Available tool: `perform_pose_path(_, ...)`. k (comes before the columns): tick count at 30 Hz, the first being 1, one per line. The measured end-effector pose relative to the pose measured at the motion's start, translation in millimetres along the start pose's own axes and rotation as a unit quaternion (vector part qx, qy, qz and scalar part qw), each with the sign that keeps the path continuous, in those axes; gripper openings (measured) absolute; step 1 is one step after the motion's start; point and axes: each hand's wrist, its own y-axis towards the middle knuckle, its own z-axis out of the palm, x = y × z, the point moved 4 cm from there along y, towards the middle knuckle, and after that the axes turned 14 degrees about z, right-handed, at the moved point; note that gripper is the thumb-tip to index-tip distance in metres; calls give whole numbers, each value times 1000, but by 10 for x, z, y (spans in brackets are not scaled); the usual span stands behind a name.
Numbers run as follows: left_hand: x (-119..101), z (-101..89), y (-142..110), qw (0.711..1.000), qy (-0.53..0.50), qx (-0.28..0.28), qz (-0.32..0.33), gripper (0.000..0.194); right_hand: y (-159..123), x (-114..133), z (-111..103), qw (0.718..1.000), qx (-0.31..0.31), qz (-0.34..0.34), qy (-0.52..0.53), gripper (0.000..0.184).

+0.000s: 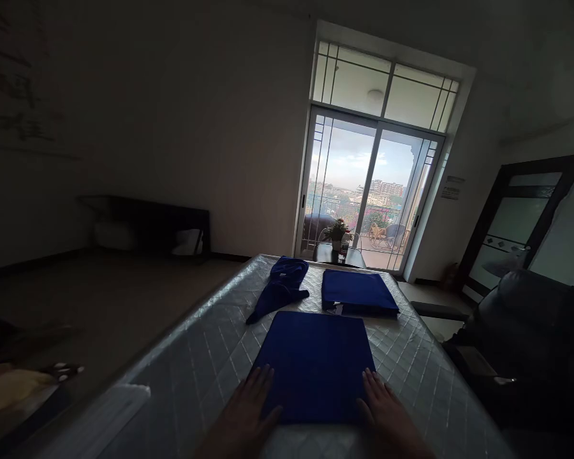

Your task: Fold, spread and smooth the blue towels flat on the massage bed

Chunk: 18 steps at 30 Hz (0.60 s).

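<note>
Cloth (320,366), blue, folded into flat near-square, lies on quilted mattress (196,357) between both hands. Left hand (251,405) open, fingers extended over left edge; right hand (385,405) likewise open at right edge; neither grips. Risks: uneven inward pressure could buckle cloth or skew corners. Mattress looks glossy, so cloth may slide. Forward shove could run it into folded blue stack (358,290) or crumpled blue garment (284,284), both just beyond far edge.

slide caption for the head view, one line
Left hand and right hand at the side edges of a folded blue cloth on a quilted mattress, more blue cloth beyond.
</note>
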Motion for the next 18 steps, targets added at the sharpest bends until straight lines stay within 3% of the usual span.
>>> perform_pose_path(5,-13,-43,-15,1000,5,-7,-1,86,299,229,-119,999,-21,20,17,69)
perform_pose_path(10,-29,-79,4,999,-14,28,-30,91,427,188,11,998,-45,33,15,68)
perform_pose_path(15,211,100,50,998,-7,-7,-64,90,444,120,59,998,-57,21,31,68)
perform_pose_path(18,137,214,153,1000,-12,2,-29,82,467,114,75,997,-58,22,40,68)
